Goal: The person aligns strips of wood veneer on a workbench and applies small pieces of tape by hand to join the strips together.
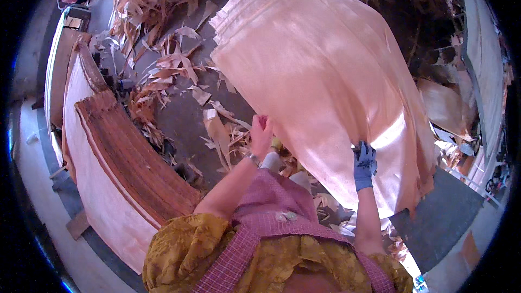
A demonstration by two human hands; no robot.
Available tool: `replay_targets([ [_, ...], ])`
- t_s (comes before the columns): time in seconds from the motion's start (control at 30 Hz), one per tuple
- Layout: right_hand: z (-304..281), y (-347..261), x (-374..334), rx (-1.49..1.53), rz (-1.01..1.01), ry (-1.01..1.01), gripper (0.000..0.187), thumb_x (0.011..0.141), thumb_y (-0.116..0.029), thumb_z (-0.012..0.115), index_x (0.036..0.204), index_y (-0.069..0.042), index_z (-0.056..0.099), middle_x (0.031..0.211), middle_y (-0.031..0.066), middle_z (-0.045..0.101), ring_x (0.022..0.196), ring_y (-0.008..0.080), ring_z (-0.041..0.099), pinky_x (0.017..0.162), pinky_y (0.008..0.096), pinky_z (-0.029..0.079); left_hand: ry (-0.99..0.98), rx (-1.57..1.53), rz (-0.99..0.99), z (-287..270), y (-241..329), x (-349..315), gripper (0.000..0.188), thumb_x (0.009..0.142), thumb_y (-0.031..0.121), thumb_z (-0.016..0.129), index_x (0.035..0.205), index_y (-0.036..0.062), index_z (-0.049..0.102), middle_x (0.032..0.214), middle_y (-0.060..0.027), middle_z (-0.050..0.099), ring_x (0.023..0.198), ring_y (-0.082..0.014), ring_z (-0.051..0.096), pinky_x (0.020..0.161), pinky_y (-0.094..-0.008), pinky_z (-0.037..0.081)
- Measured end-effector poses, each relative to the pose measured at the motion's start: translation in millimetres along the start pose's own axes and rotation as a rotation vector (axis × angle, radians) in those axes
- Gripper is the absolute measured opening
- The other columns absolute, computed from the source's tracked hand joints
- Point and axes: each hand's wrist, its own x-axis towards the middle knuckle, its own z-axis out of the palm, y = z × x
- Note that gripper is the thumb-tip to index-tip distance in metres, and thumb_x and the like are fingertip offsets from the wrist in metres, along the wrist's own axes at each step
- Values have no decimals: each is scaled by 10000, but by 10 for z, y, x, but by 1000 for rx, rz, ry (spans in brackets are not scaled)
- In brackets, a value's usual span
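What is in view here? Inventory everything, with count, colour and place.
Large sheet stack: one, pale pinkish tan, centre to right
Smaller sheet stack: one, reddish-brown edges, pale face, lower left
Further sheets: several, pale, far left
Scrap heap: one, tan, upper left
Loose strips: many, tan, on the floor (one, grey)
Shadowed scraps: uncountable, brown, upper right
Flat panel: one, dark grey, lower right
Apron: one, pink checked, bottom centre
Top: one, mustard patterned, bottom
Left grip: one, bare, at the large stack's left edge
Right grip: one, blue-gloved, on the large stack
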Motion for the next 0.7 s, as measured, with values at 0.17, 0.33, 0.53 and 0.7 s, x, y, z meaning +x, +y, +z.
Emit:
replay_targets([
  [0.17,-571,-149,-127,106,-27,1,209,852,-247,666,998,-98,658,1010,91,674,932,294,610,785,416,510,0,-337,-218,439,462,377,411,846,293,730,1012,-2,497,916,-97,558,742,-148,579,603,-287,498],
  [0.33,-970,32,-206,207,31,-30,229,841,-260,690,975,-76,670,987,106,675,911,294,618,792,410,508,-162,-465,-509,557,788,690,398,810,383,767,921,83,529,717,-8,524,622,-100,522,473,-243,406],
  [0.53,-1159,160,-174,217,-173,61,353,801,-241,745,1092,-66,652,1041,117,666,954,290,617,797,388,516,-66,-686,-42,260,968,741,285,824,327,763,885,98,605,707,46,565,548,-64,493,450,-243,384],
  [0.7,-1168,5,-339,458,-225,180,328,834,-169,727,1109,-18,633,1133,150,631,1010,308,613,839,386,521,346,-631,288,-1387,1384,-159,173,848,197,740,879,48,660,742,-7,642,565,-65,555,448,-236,405],
])
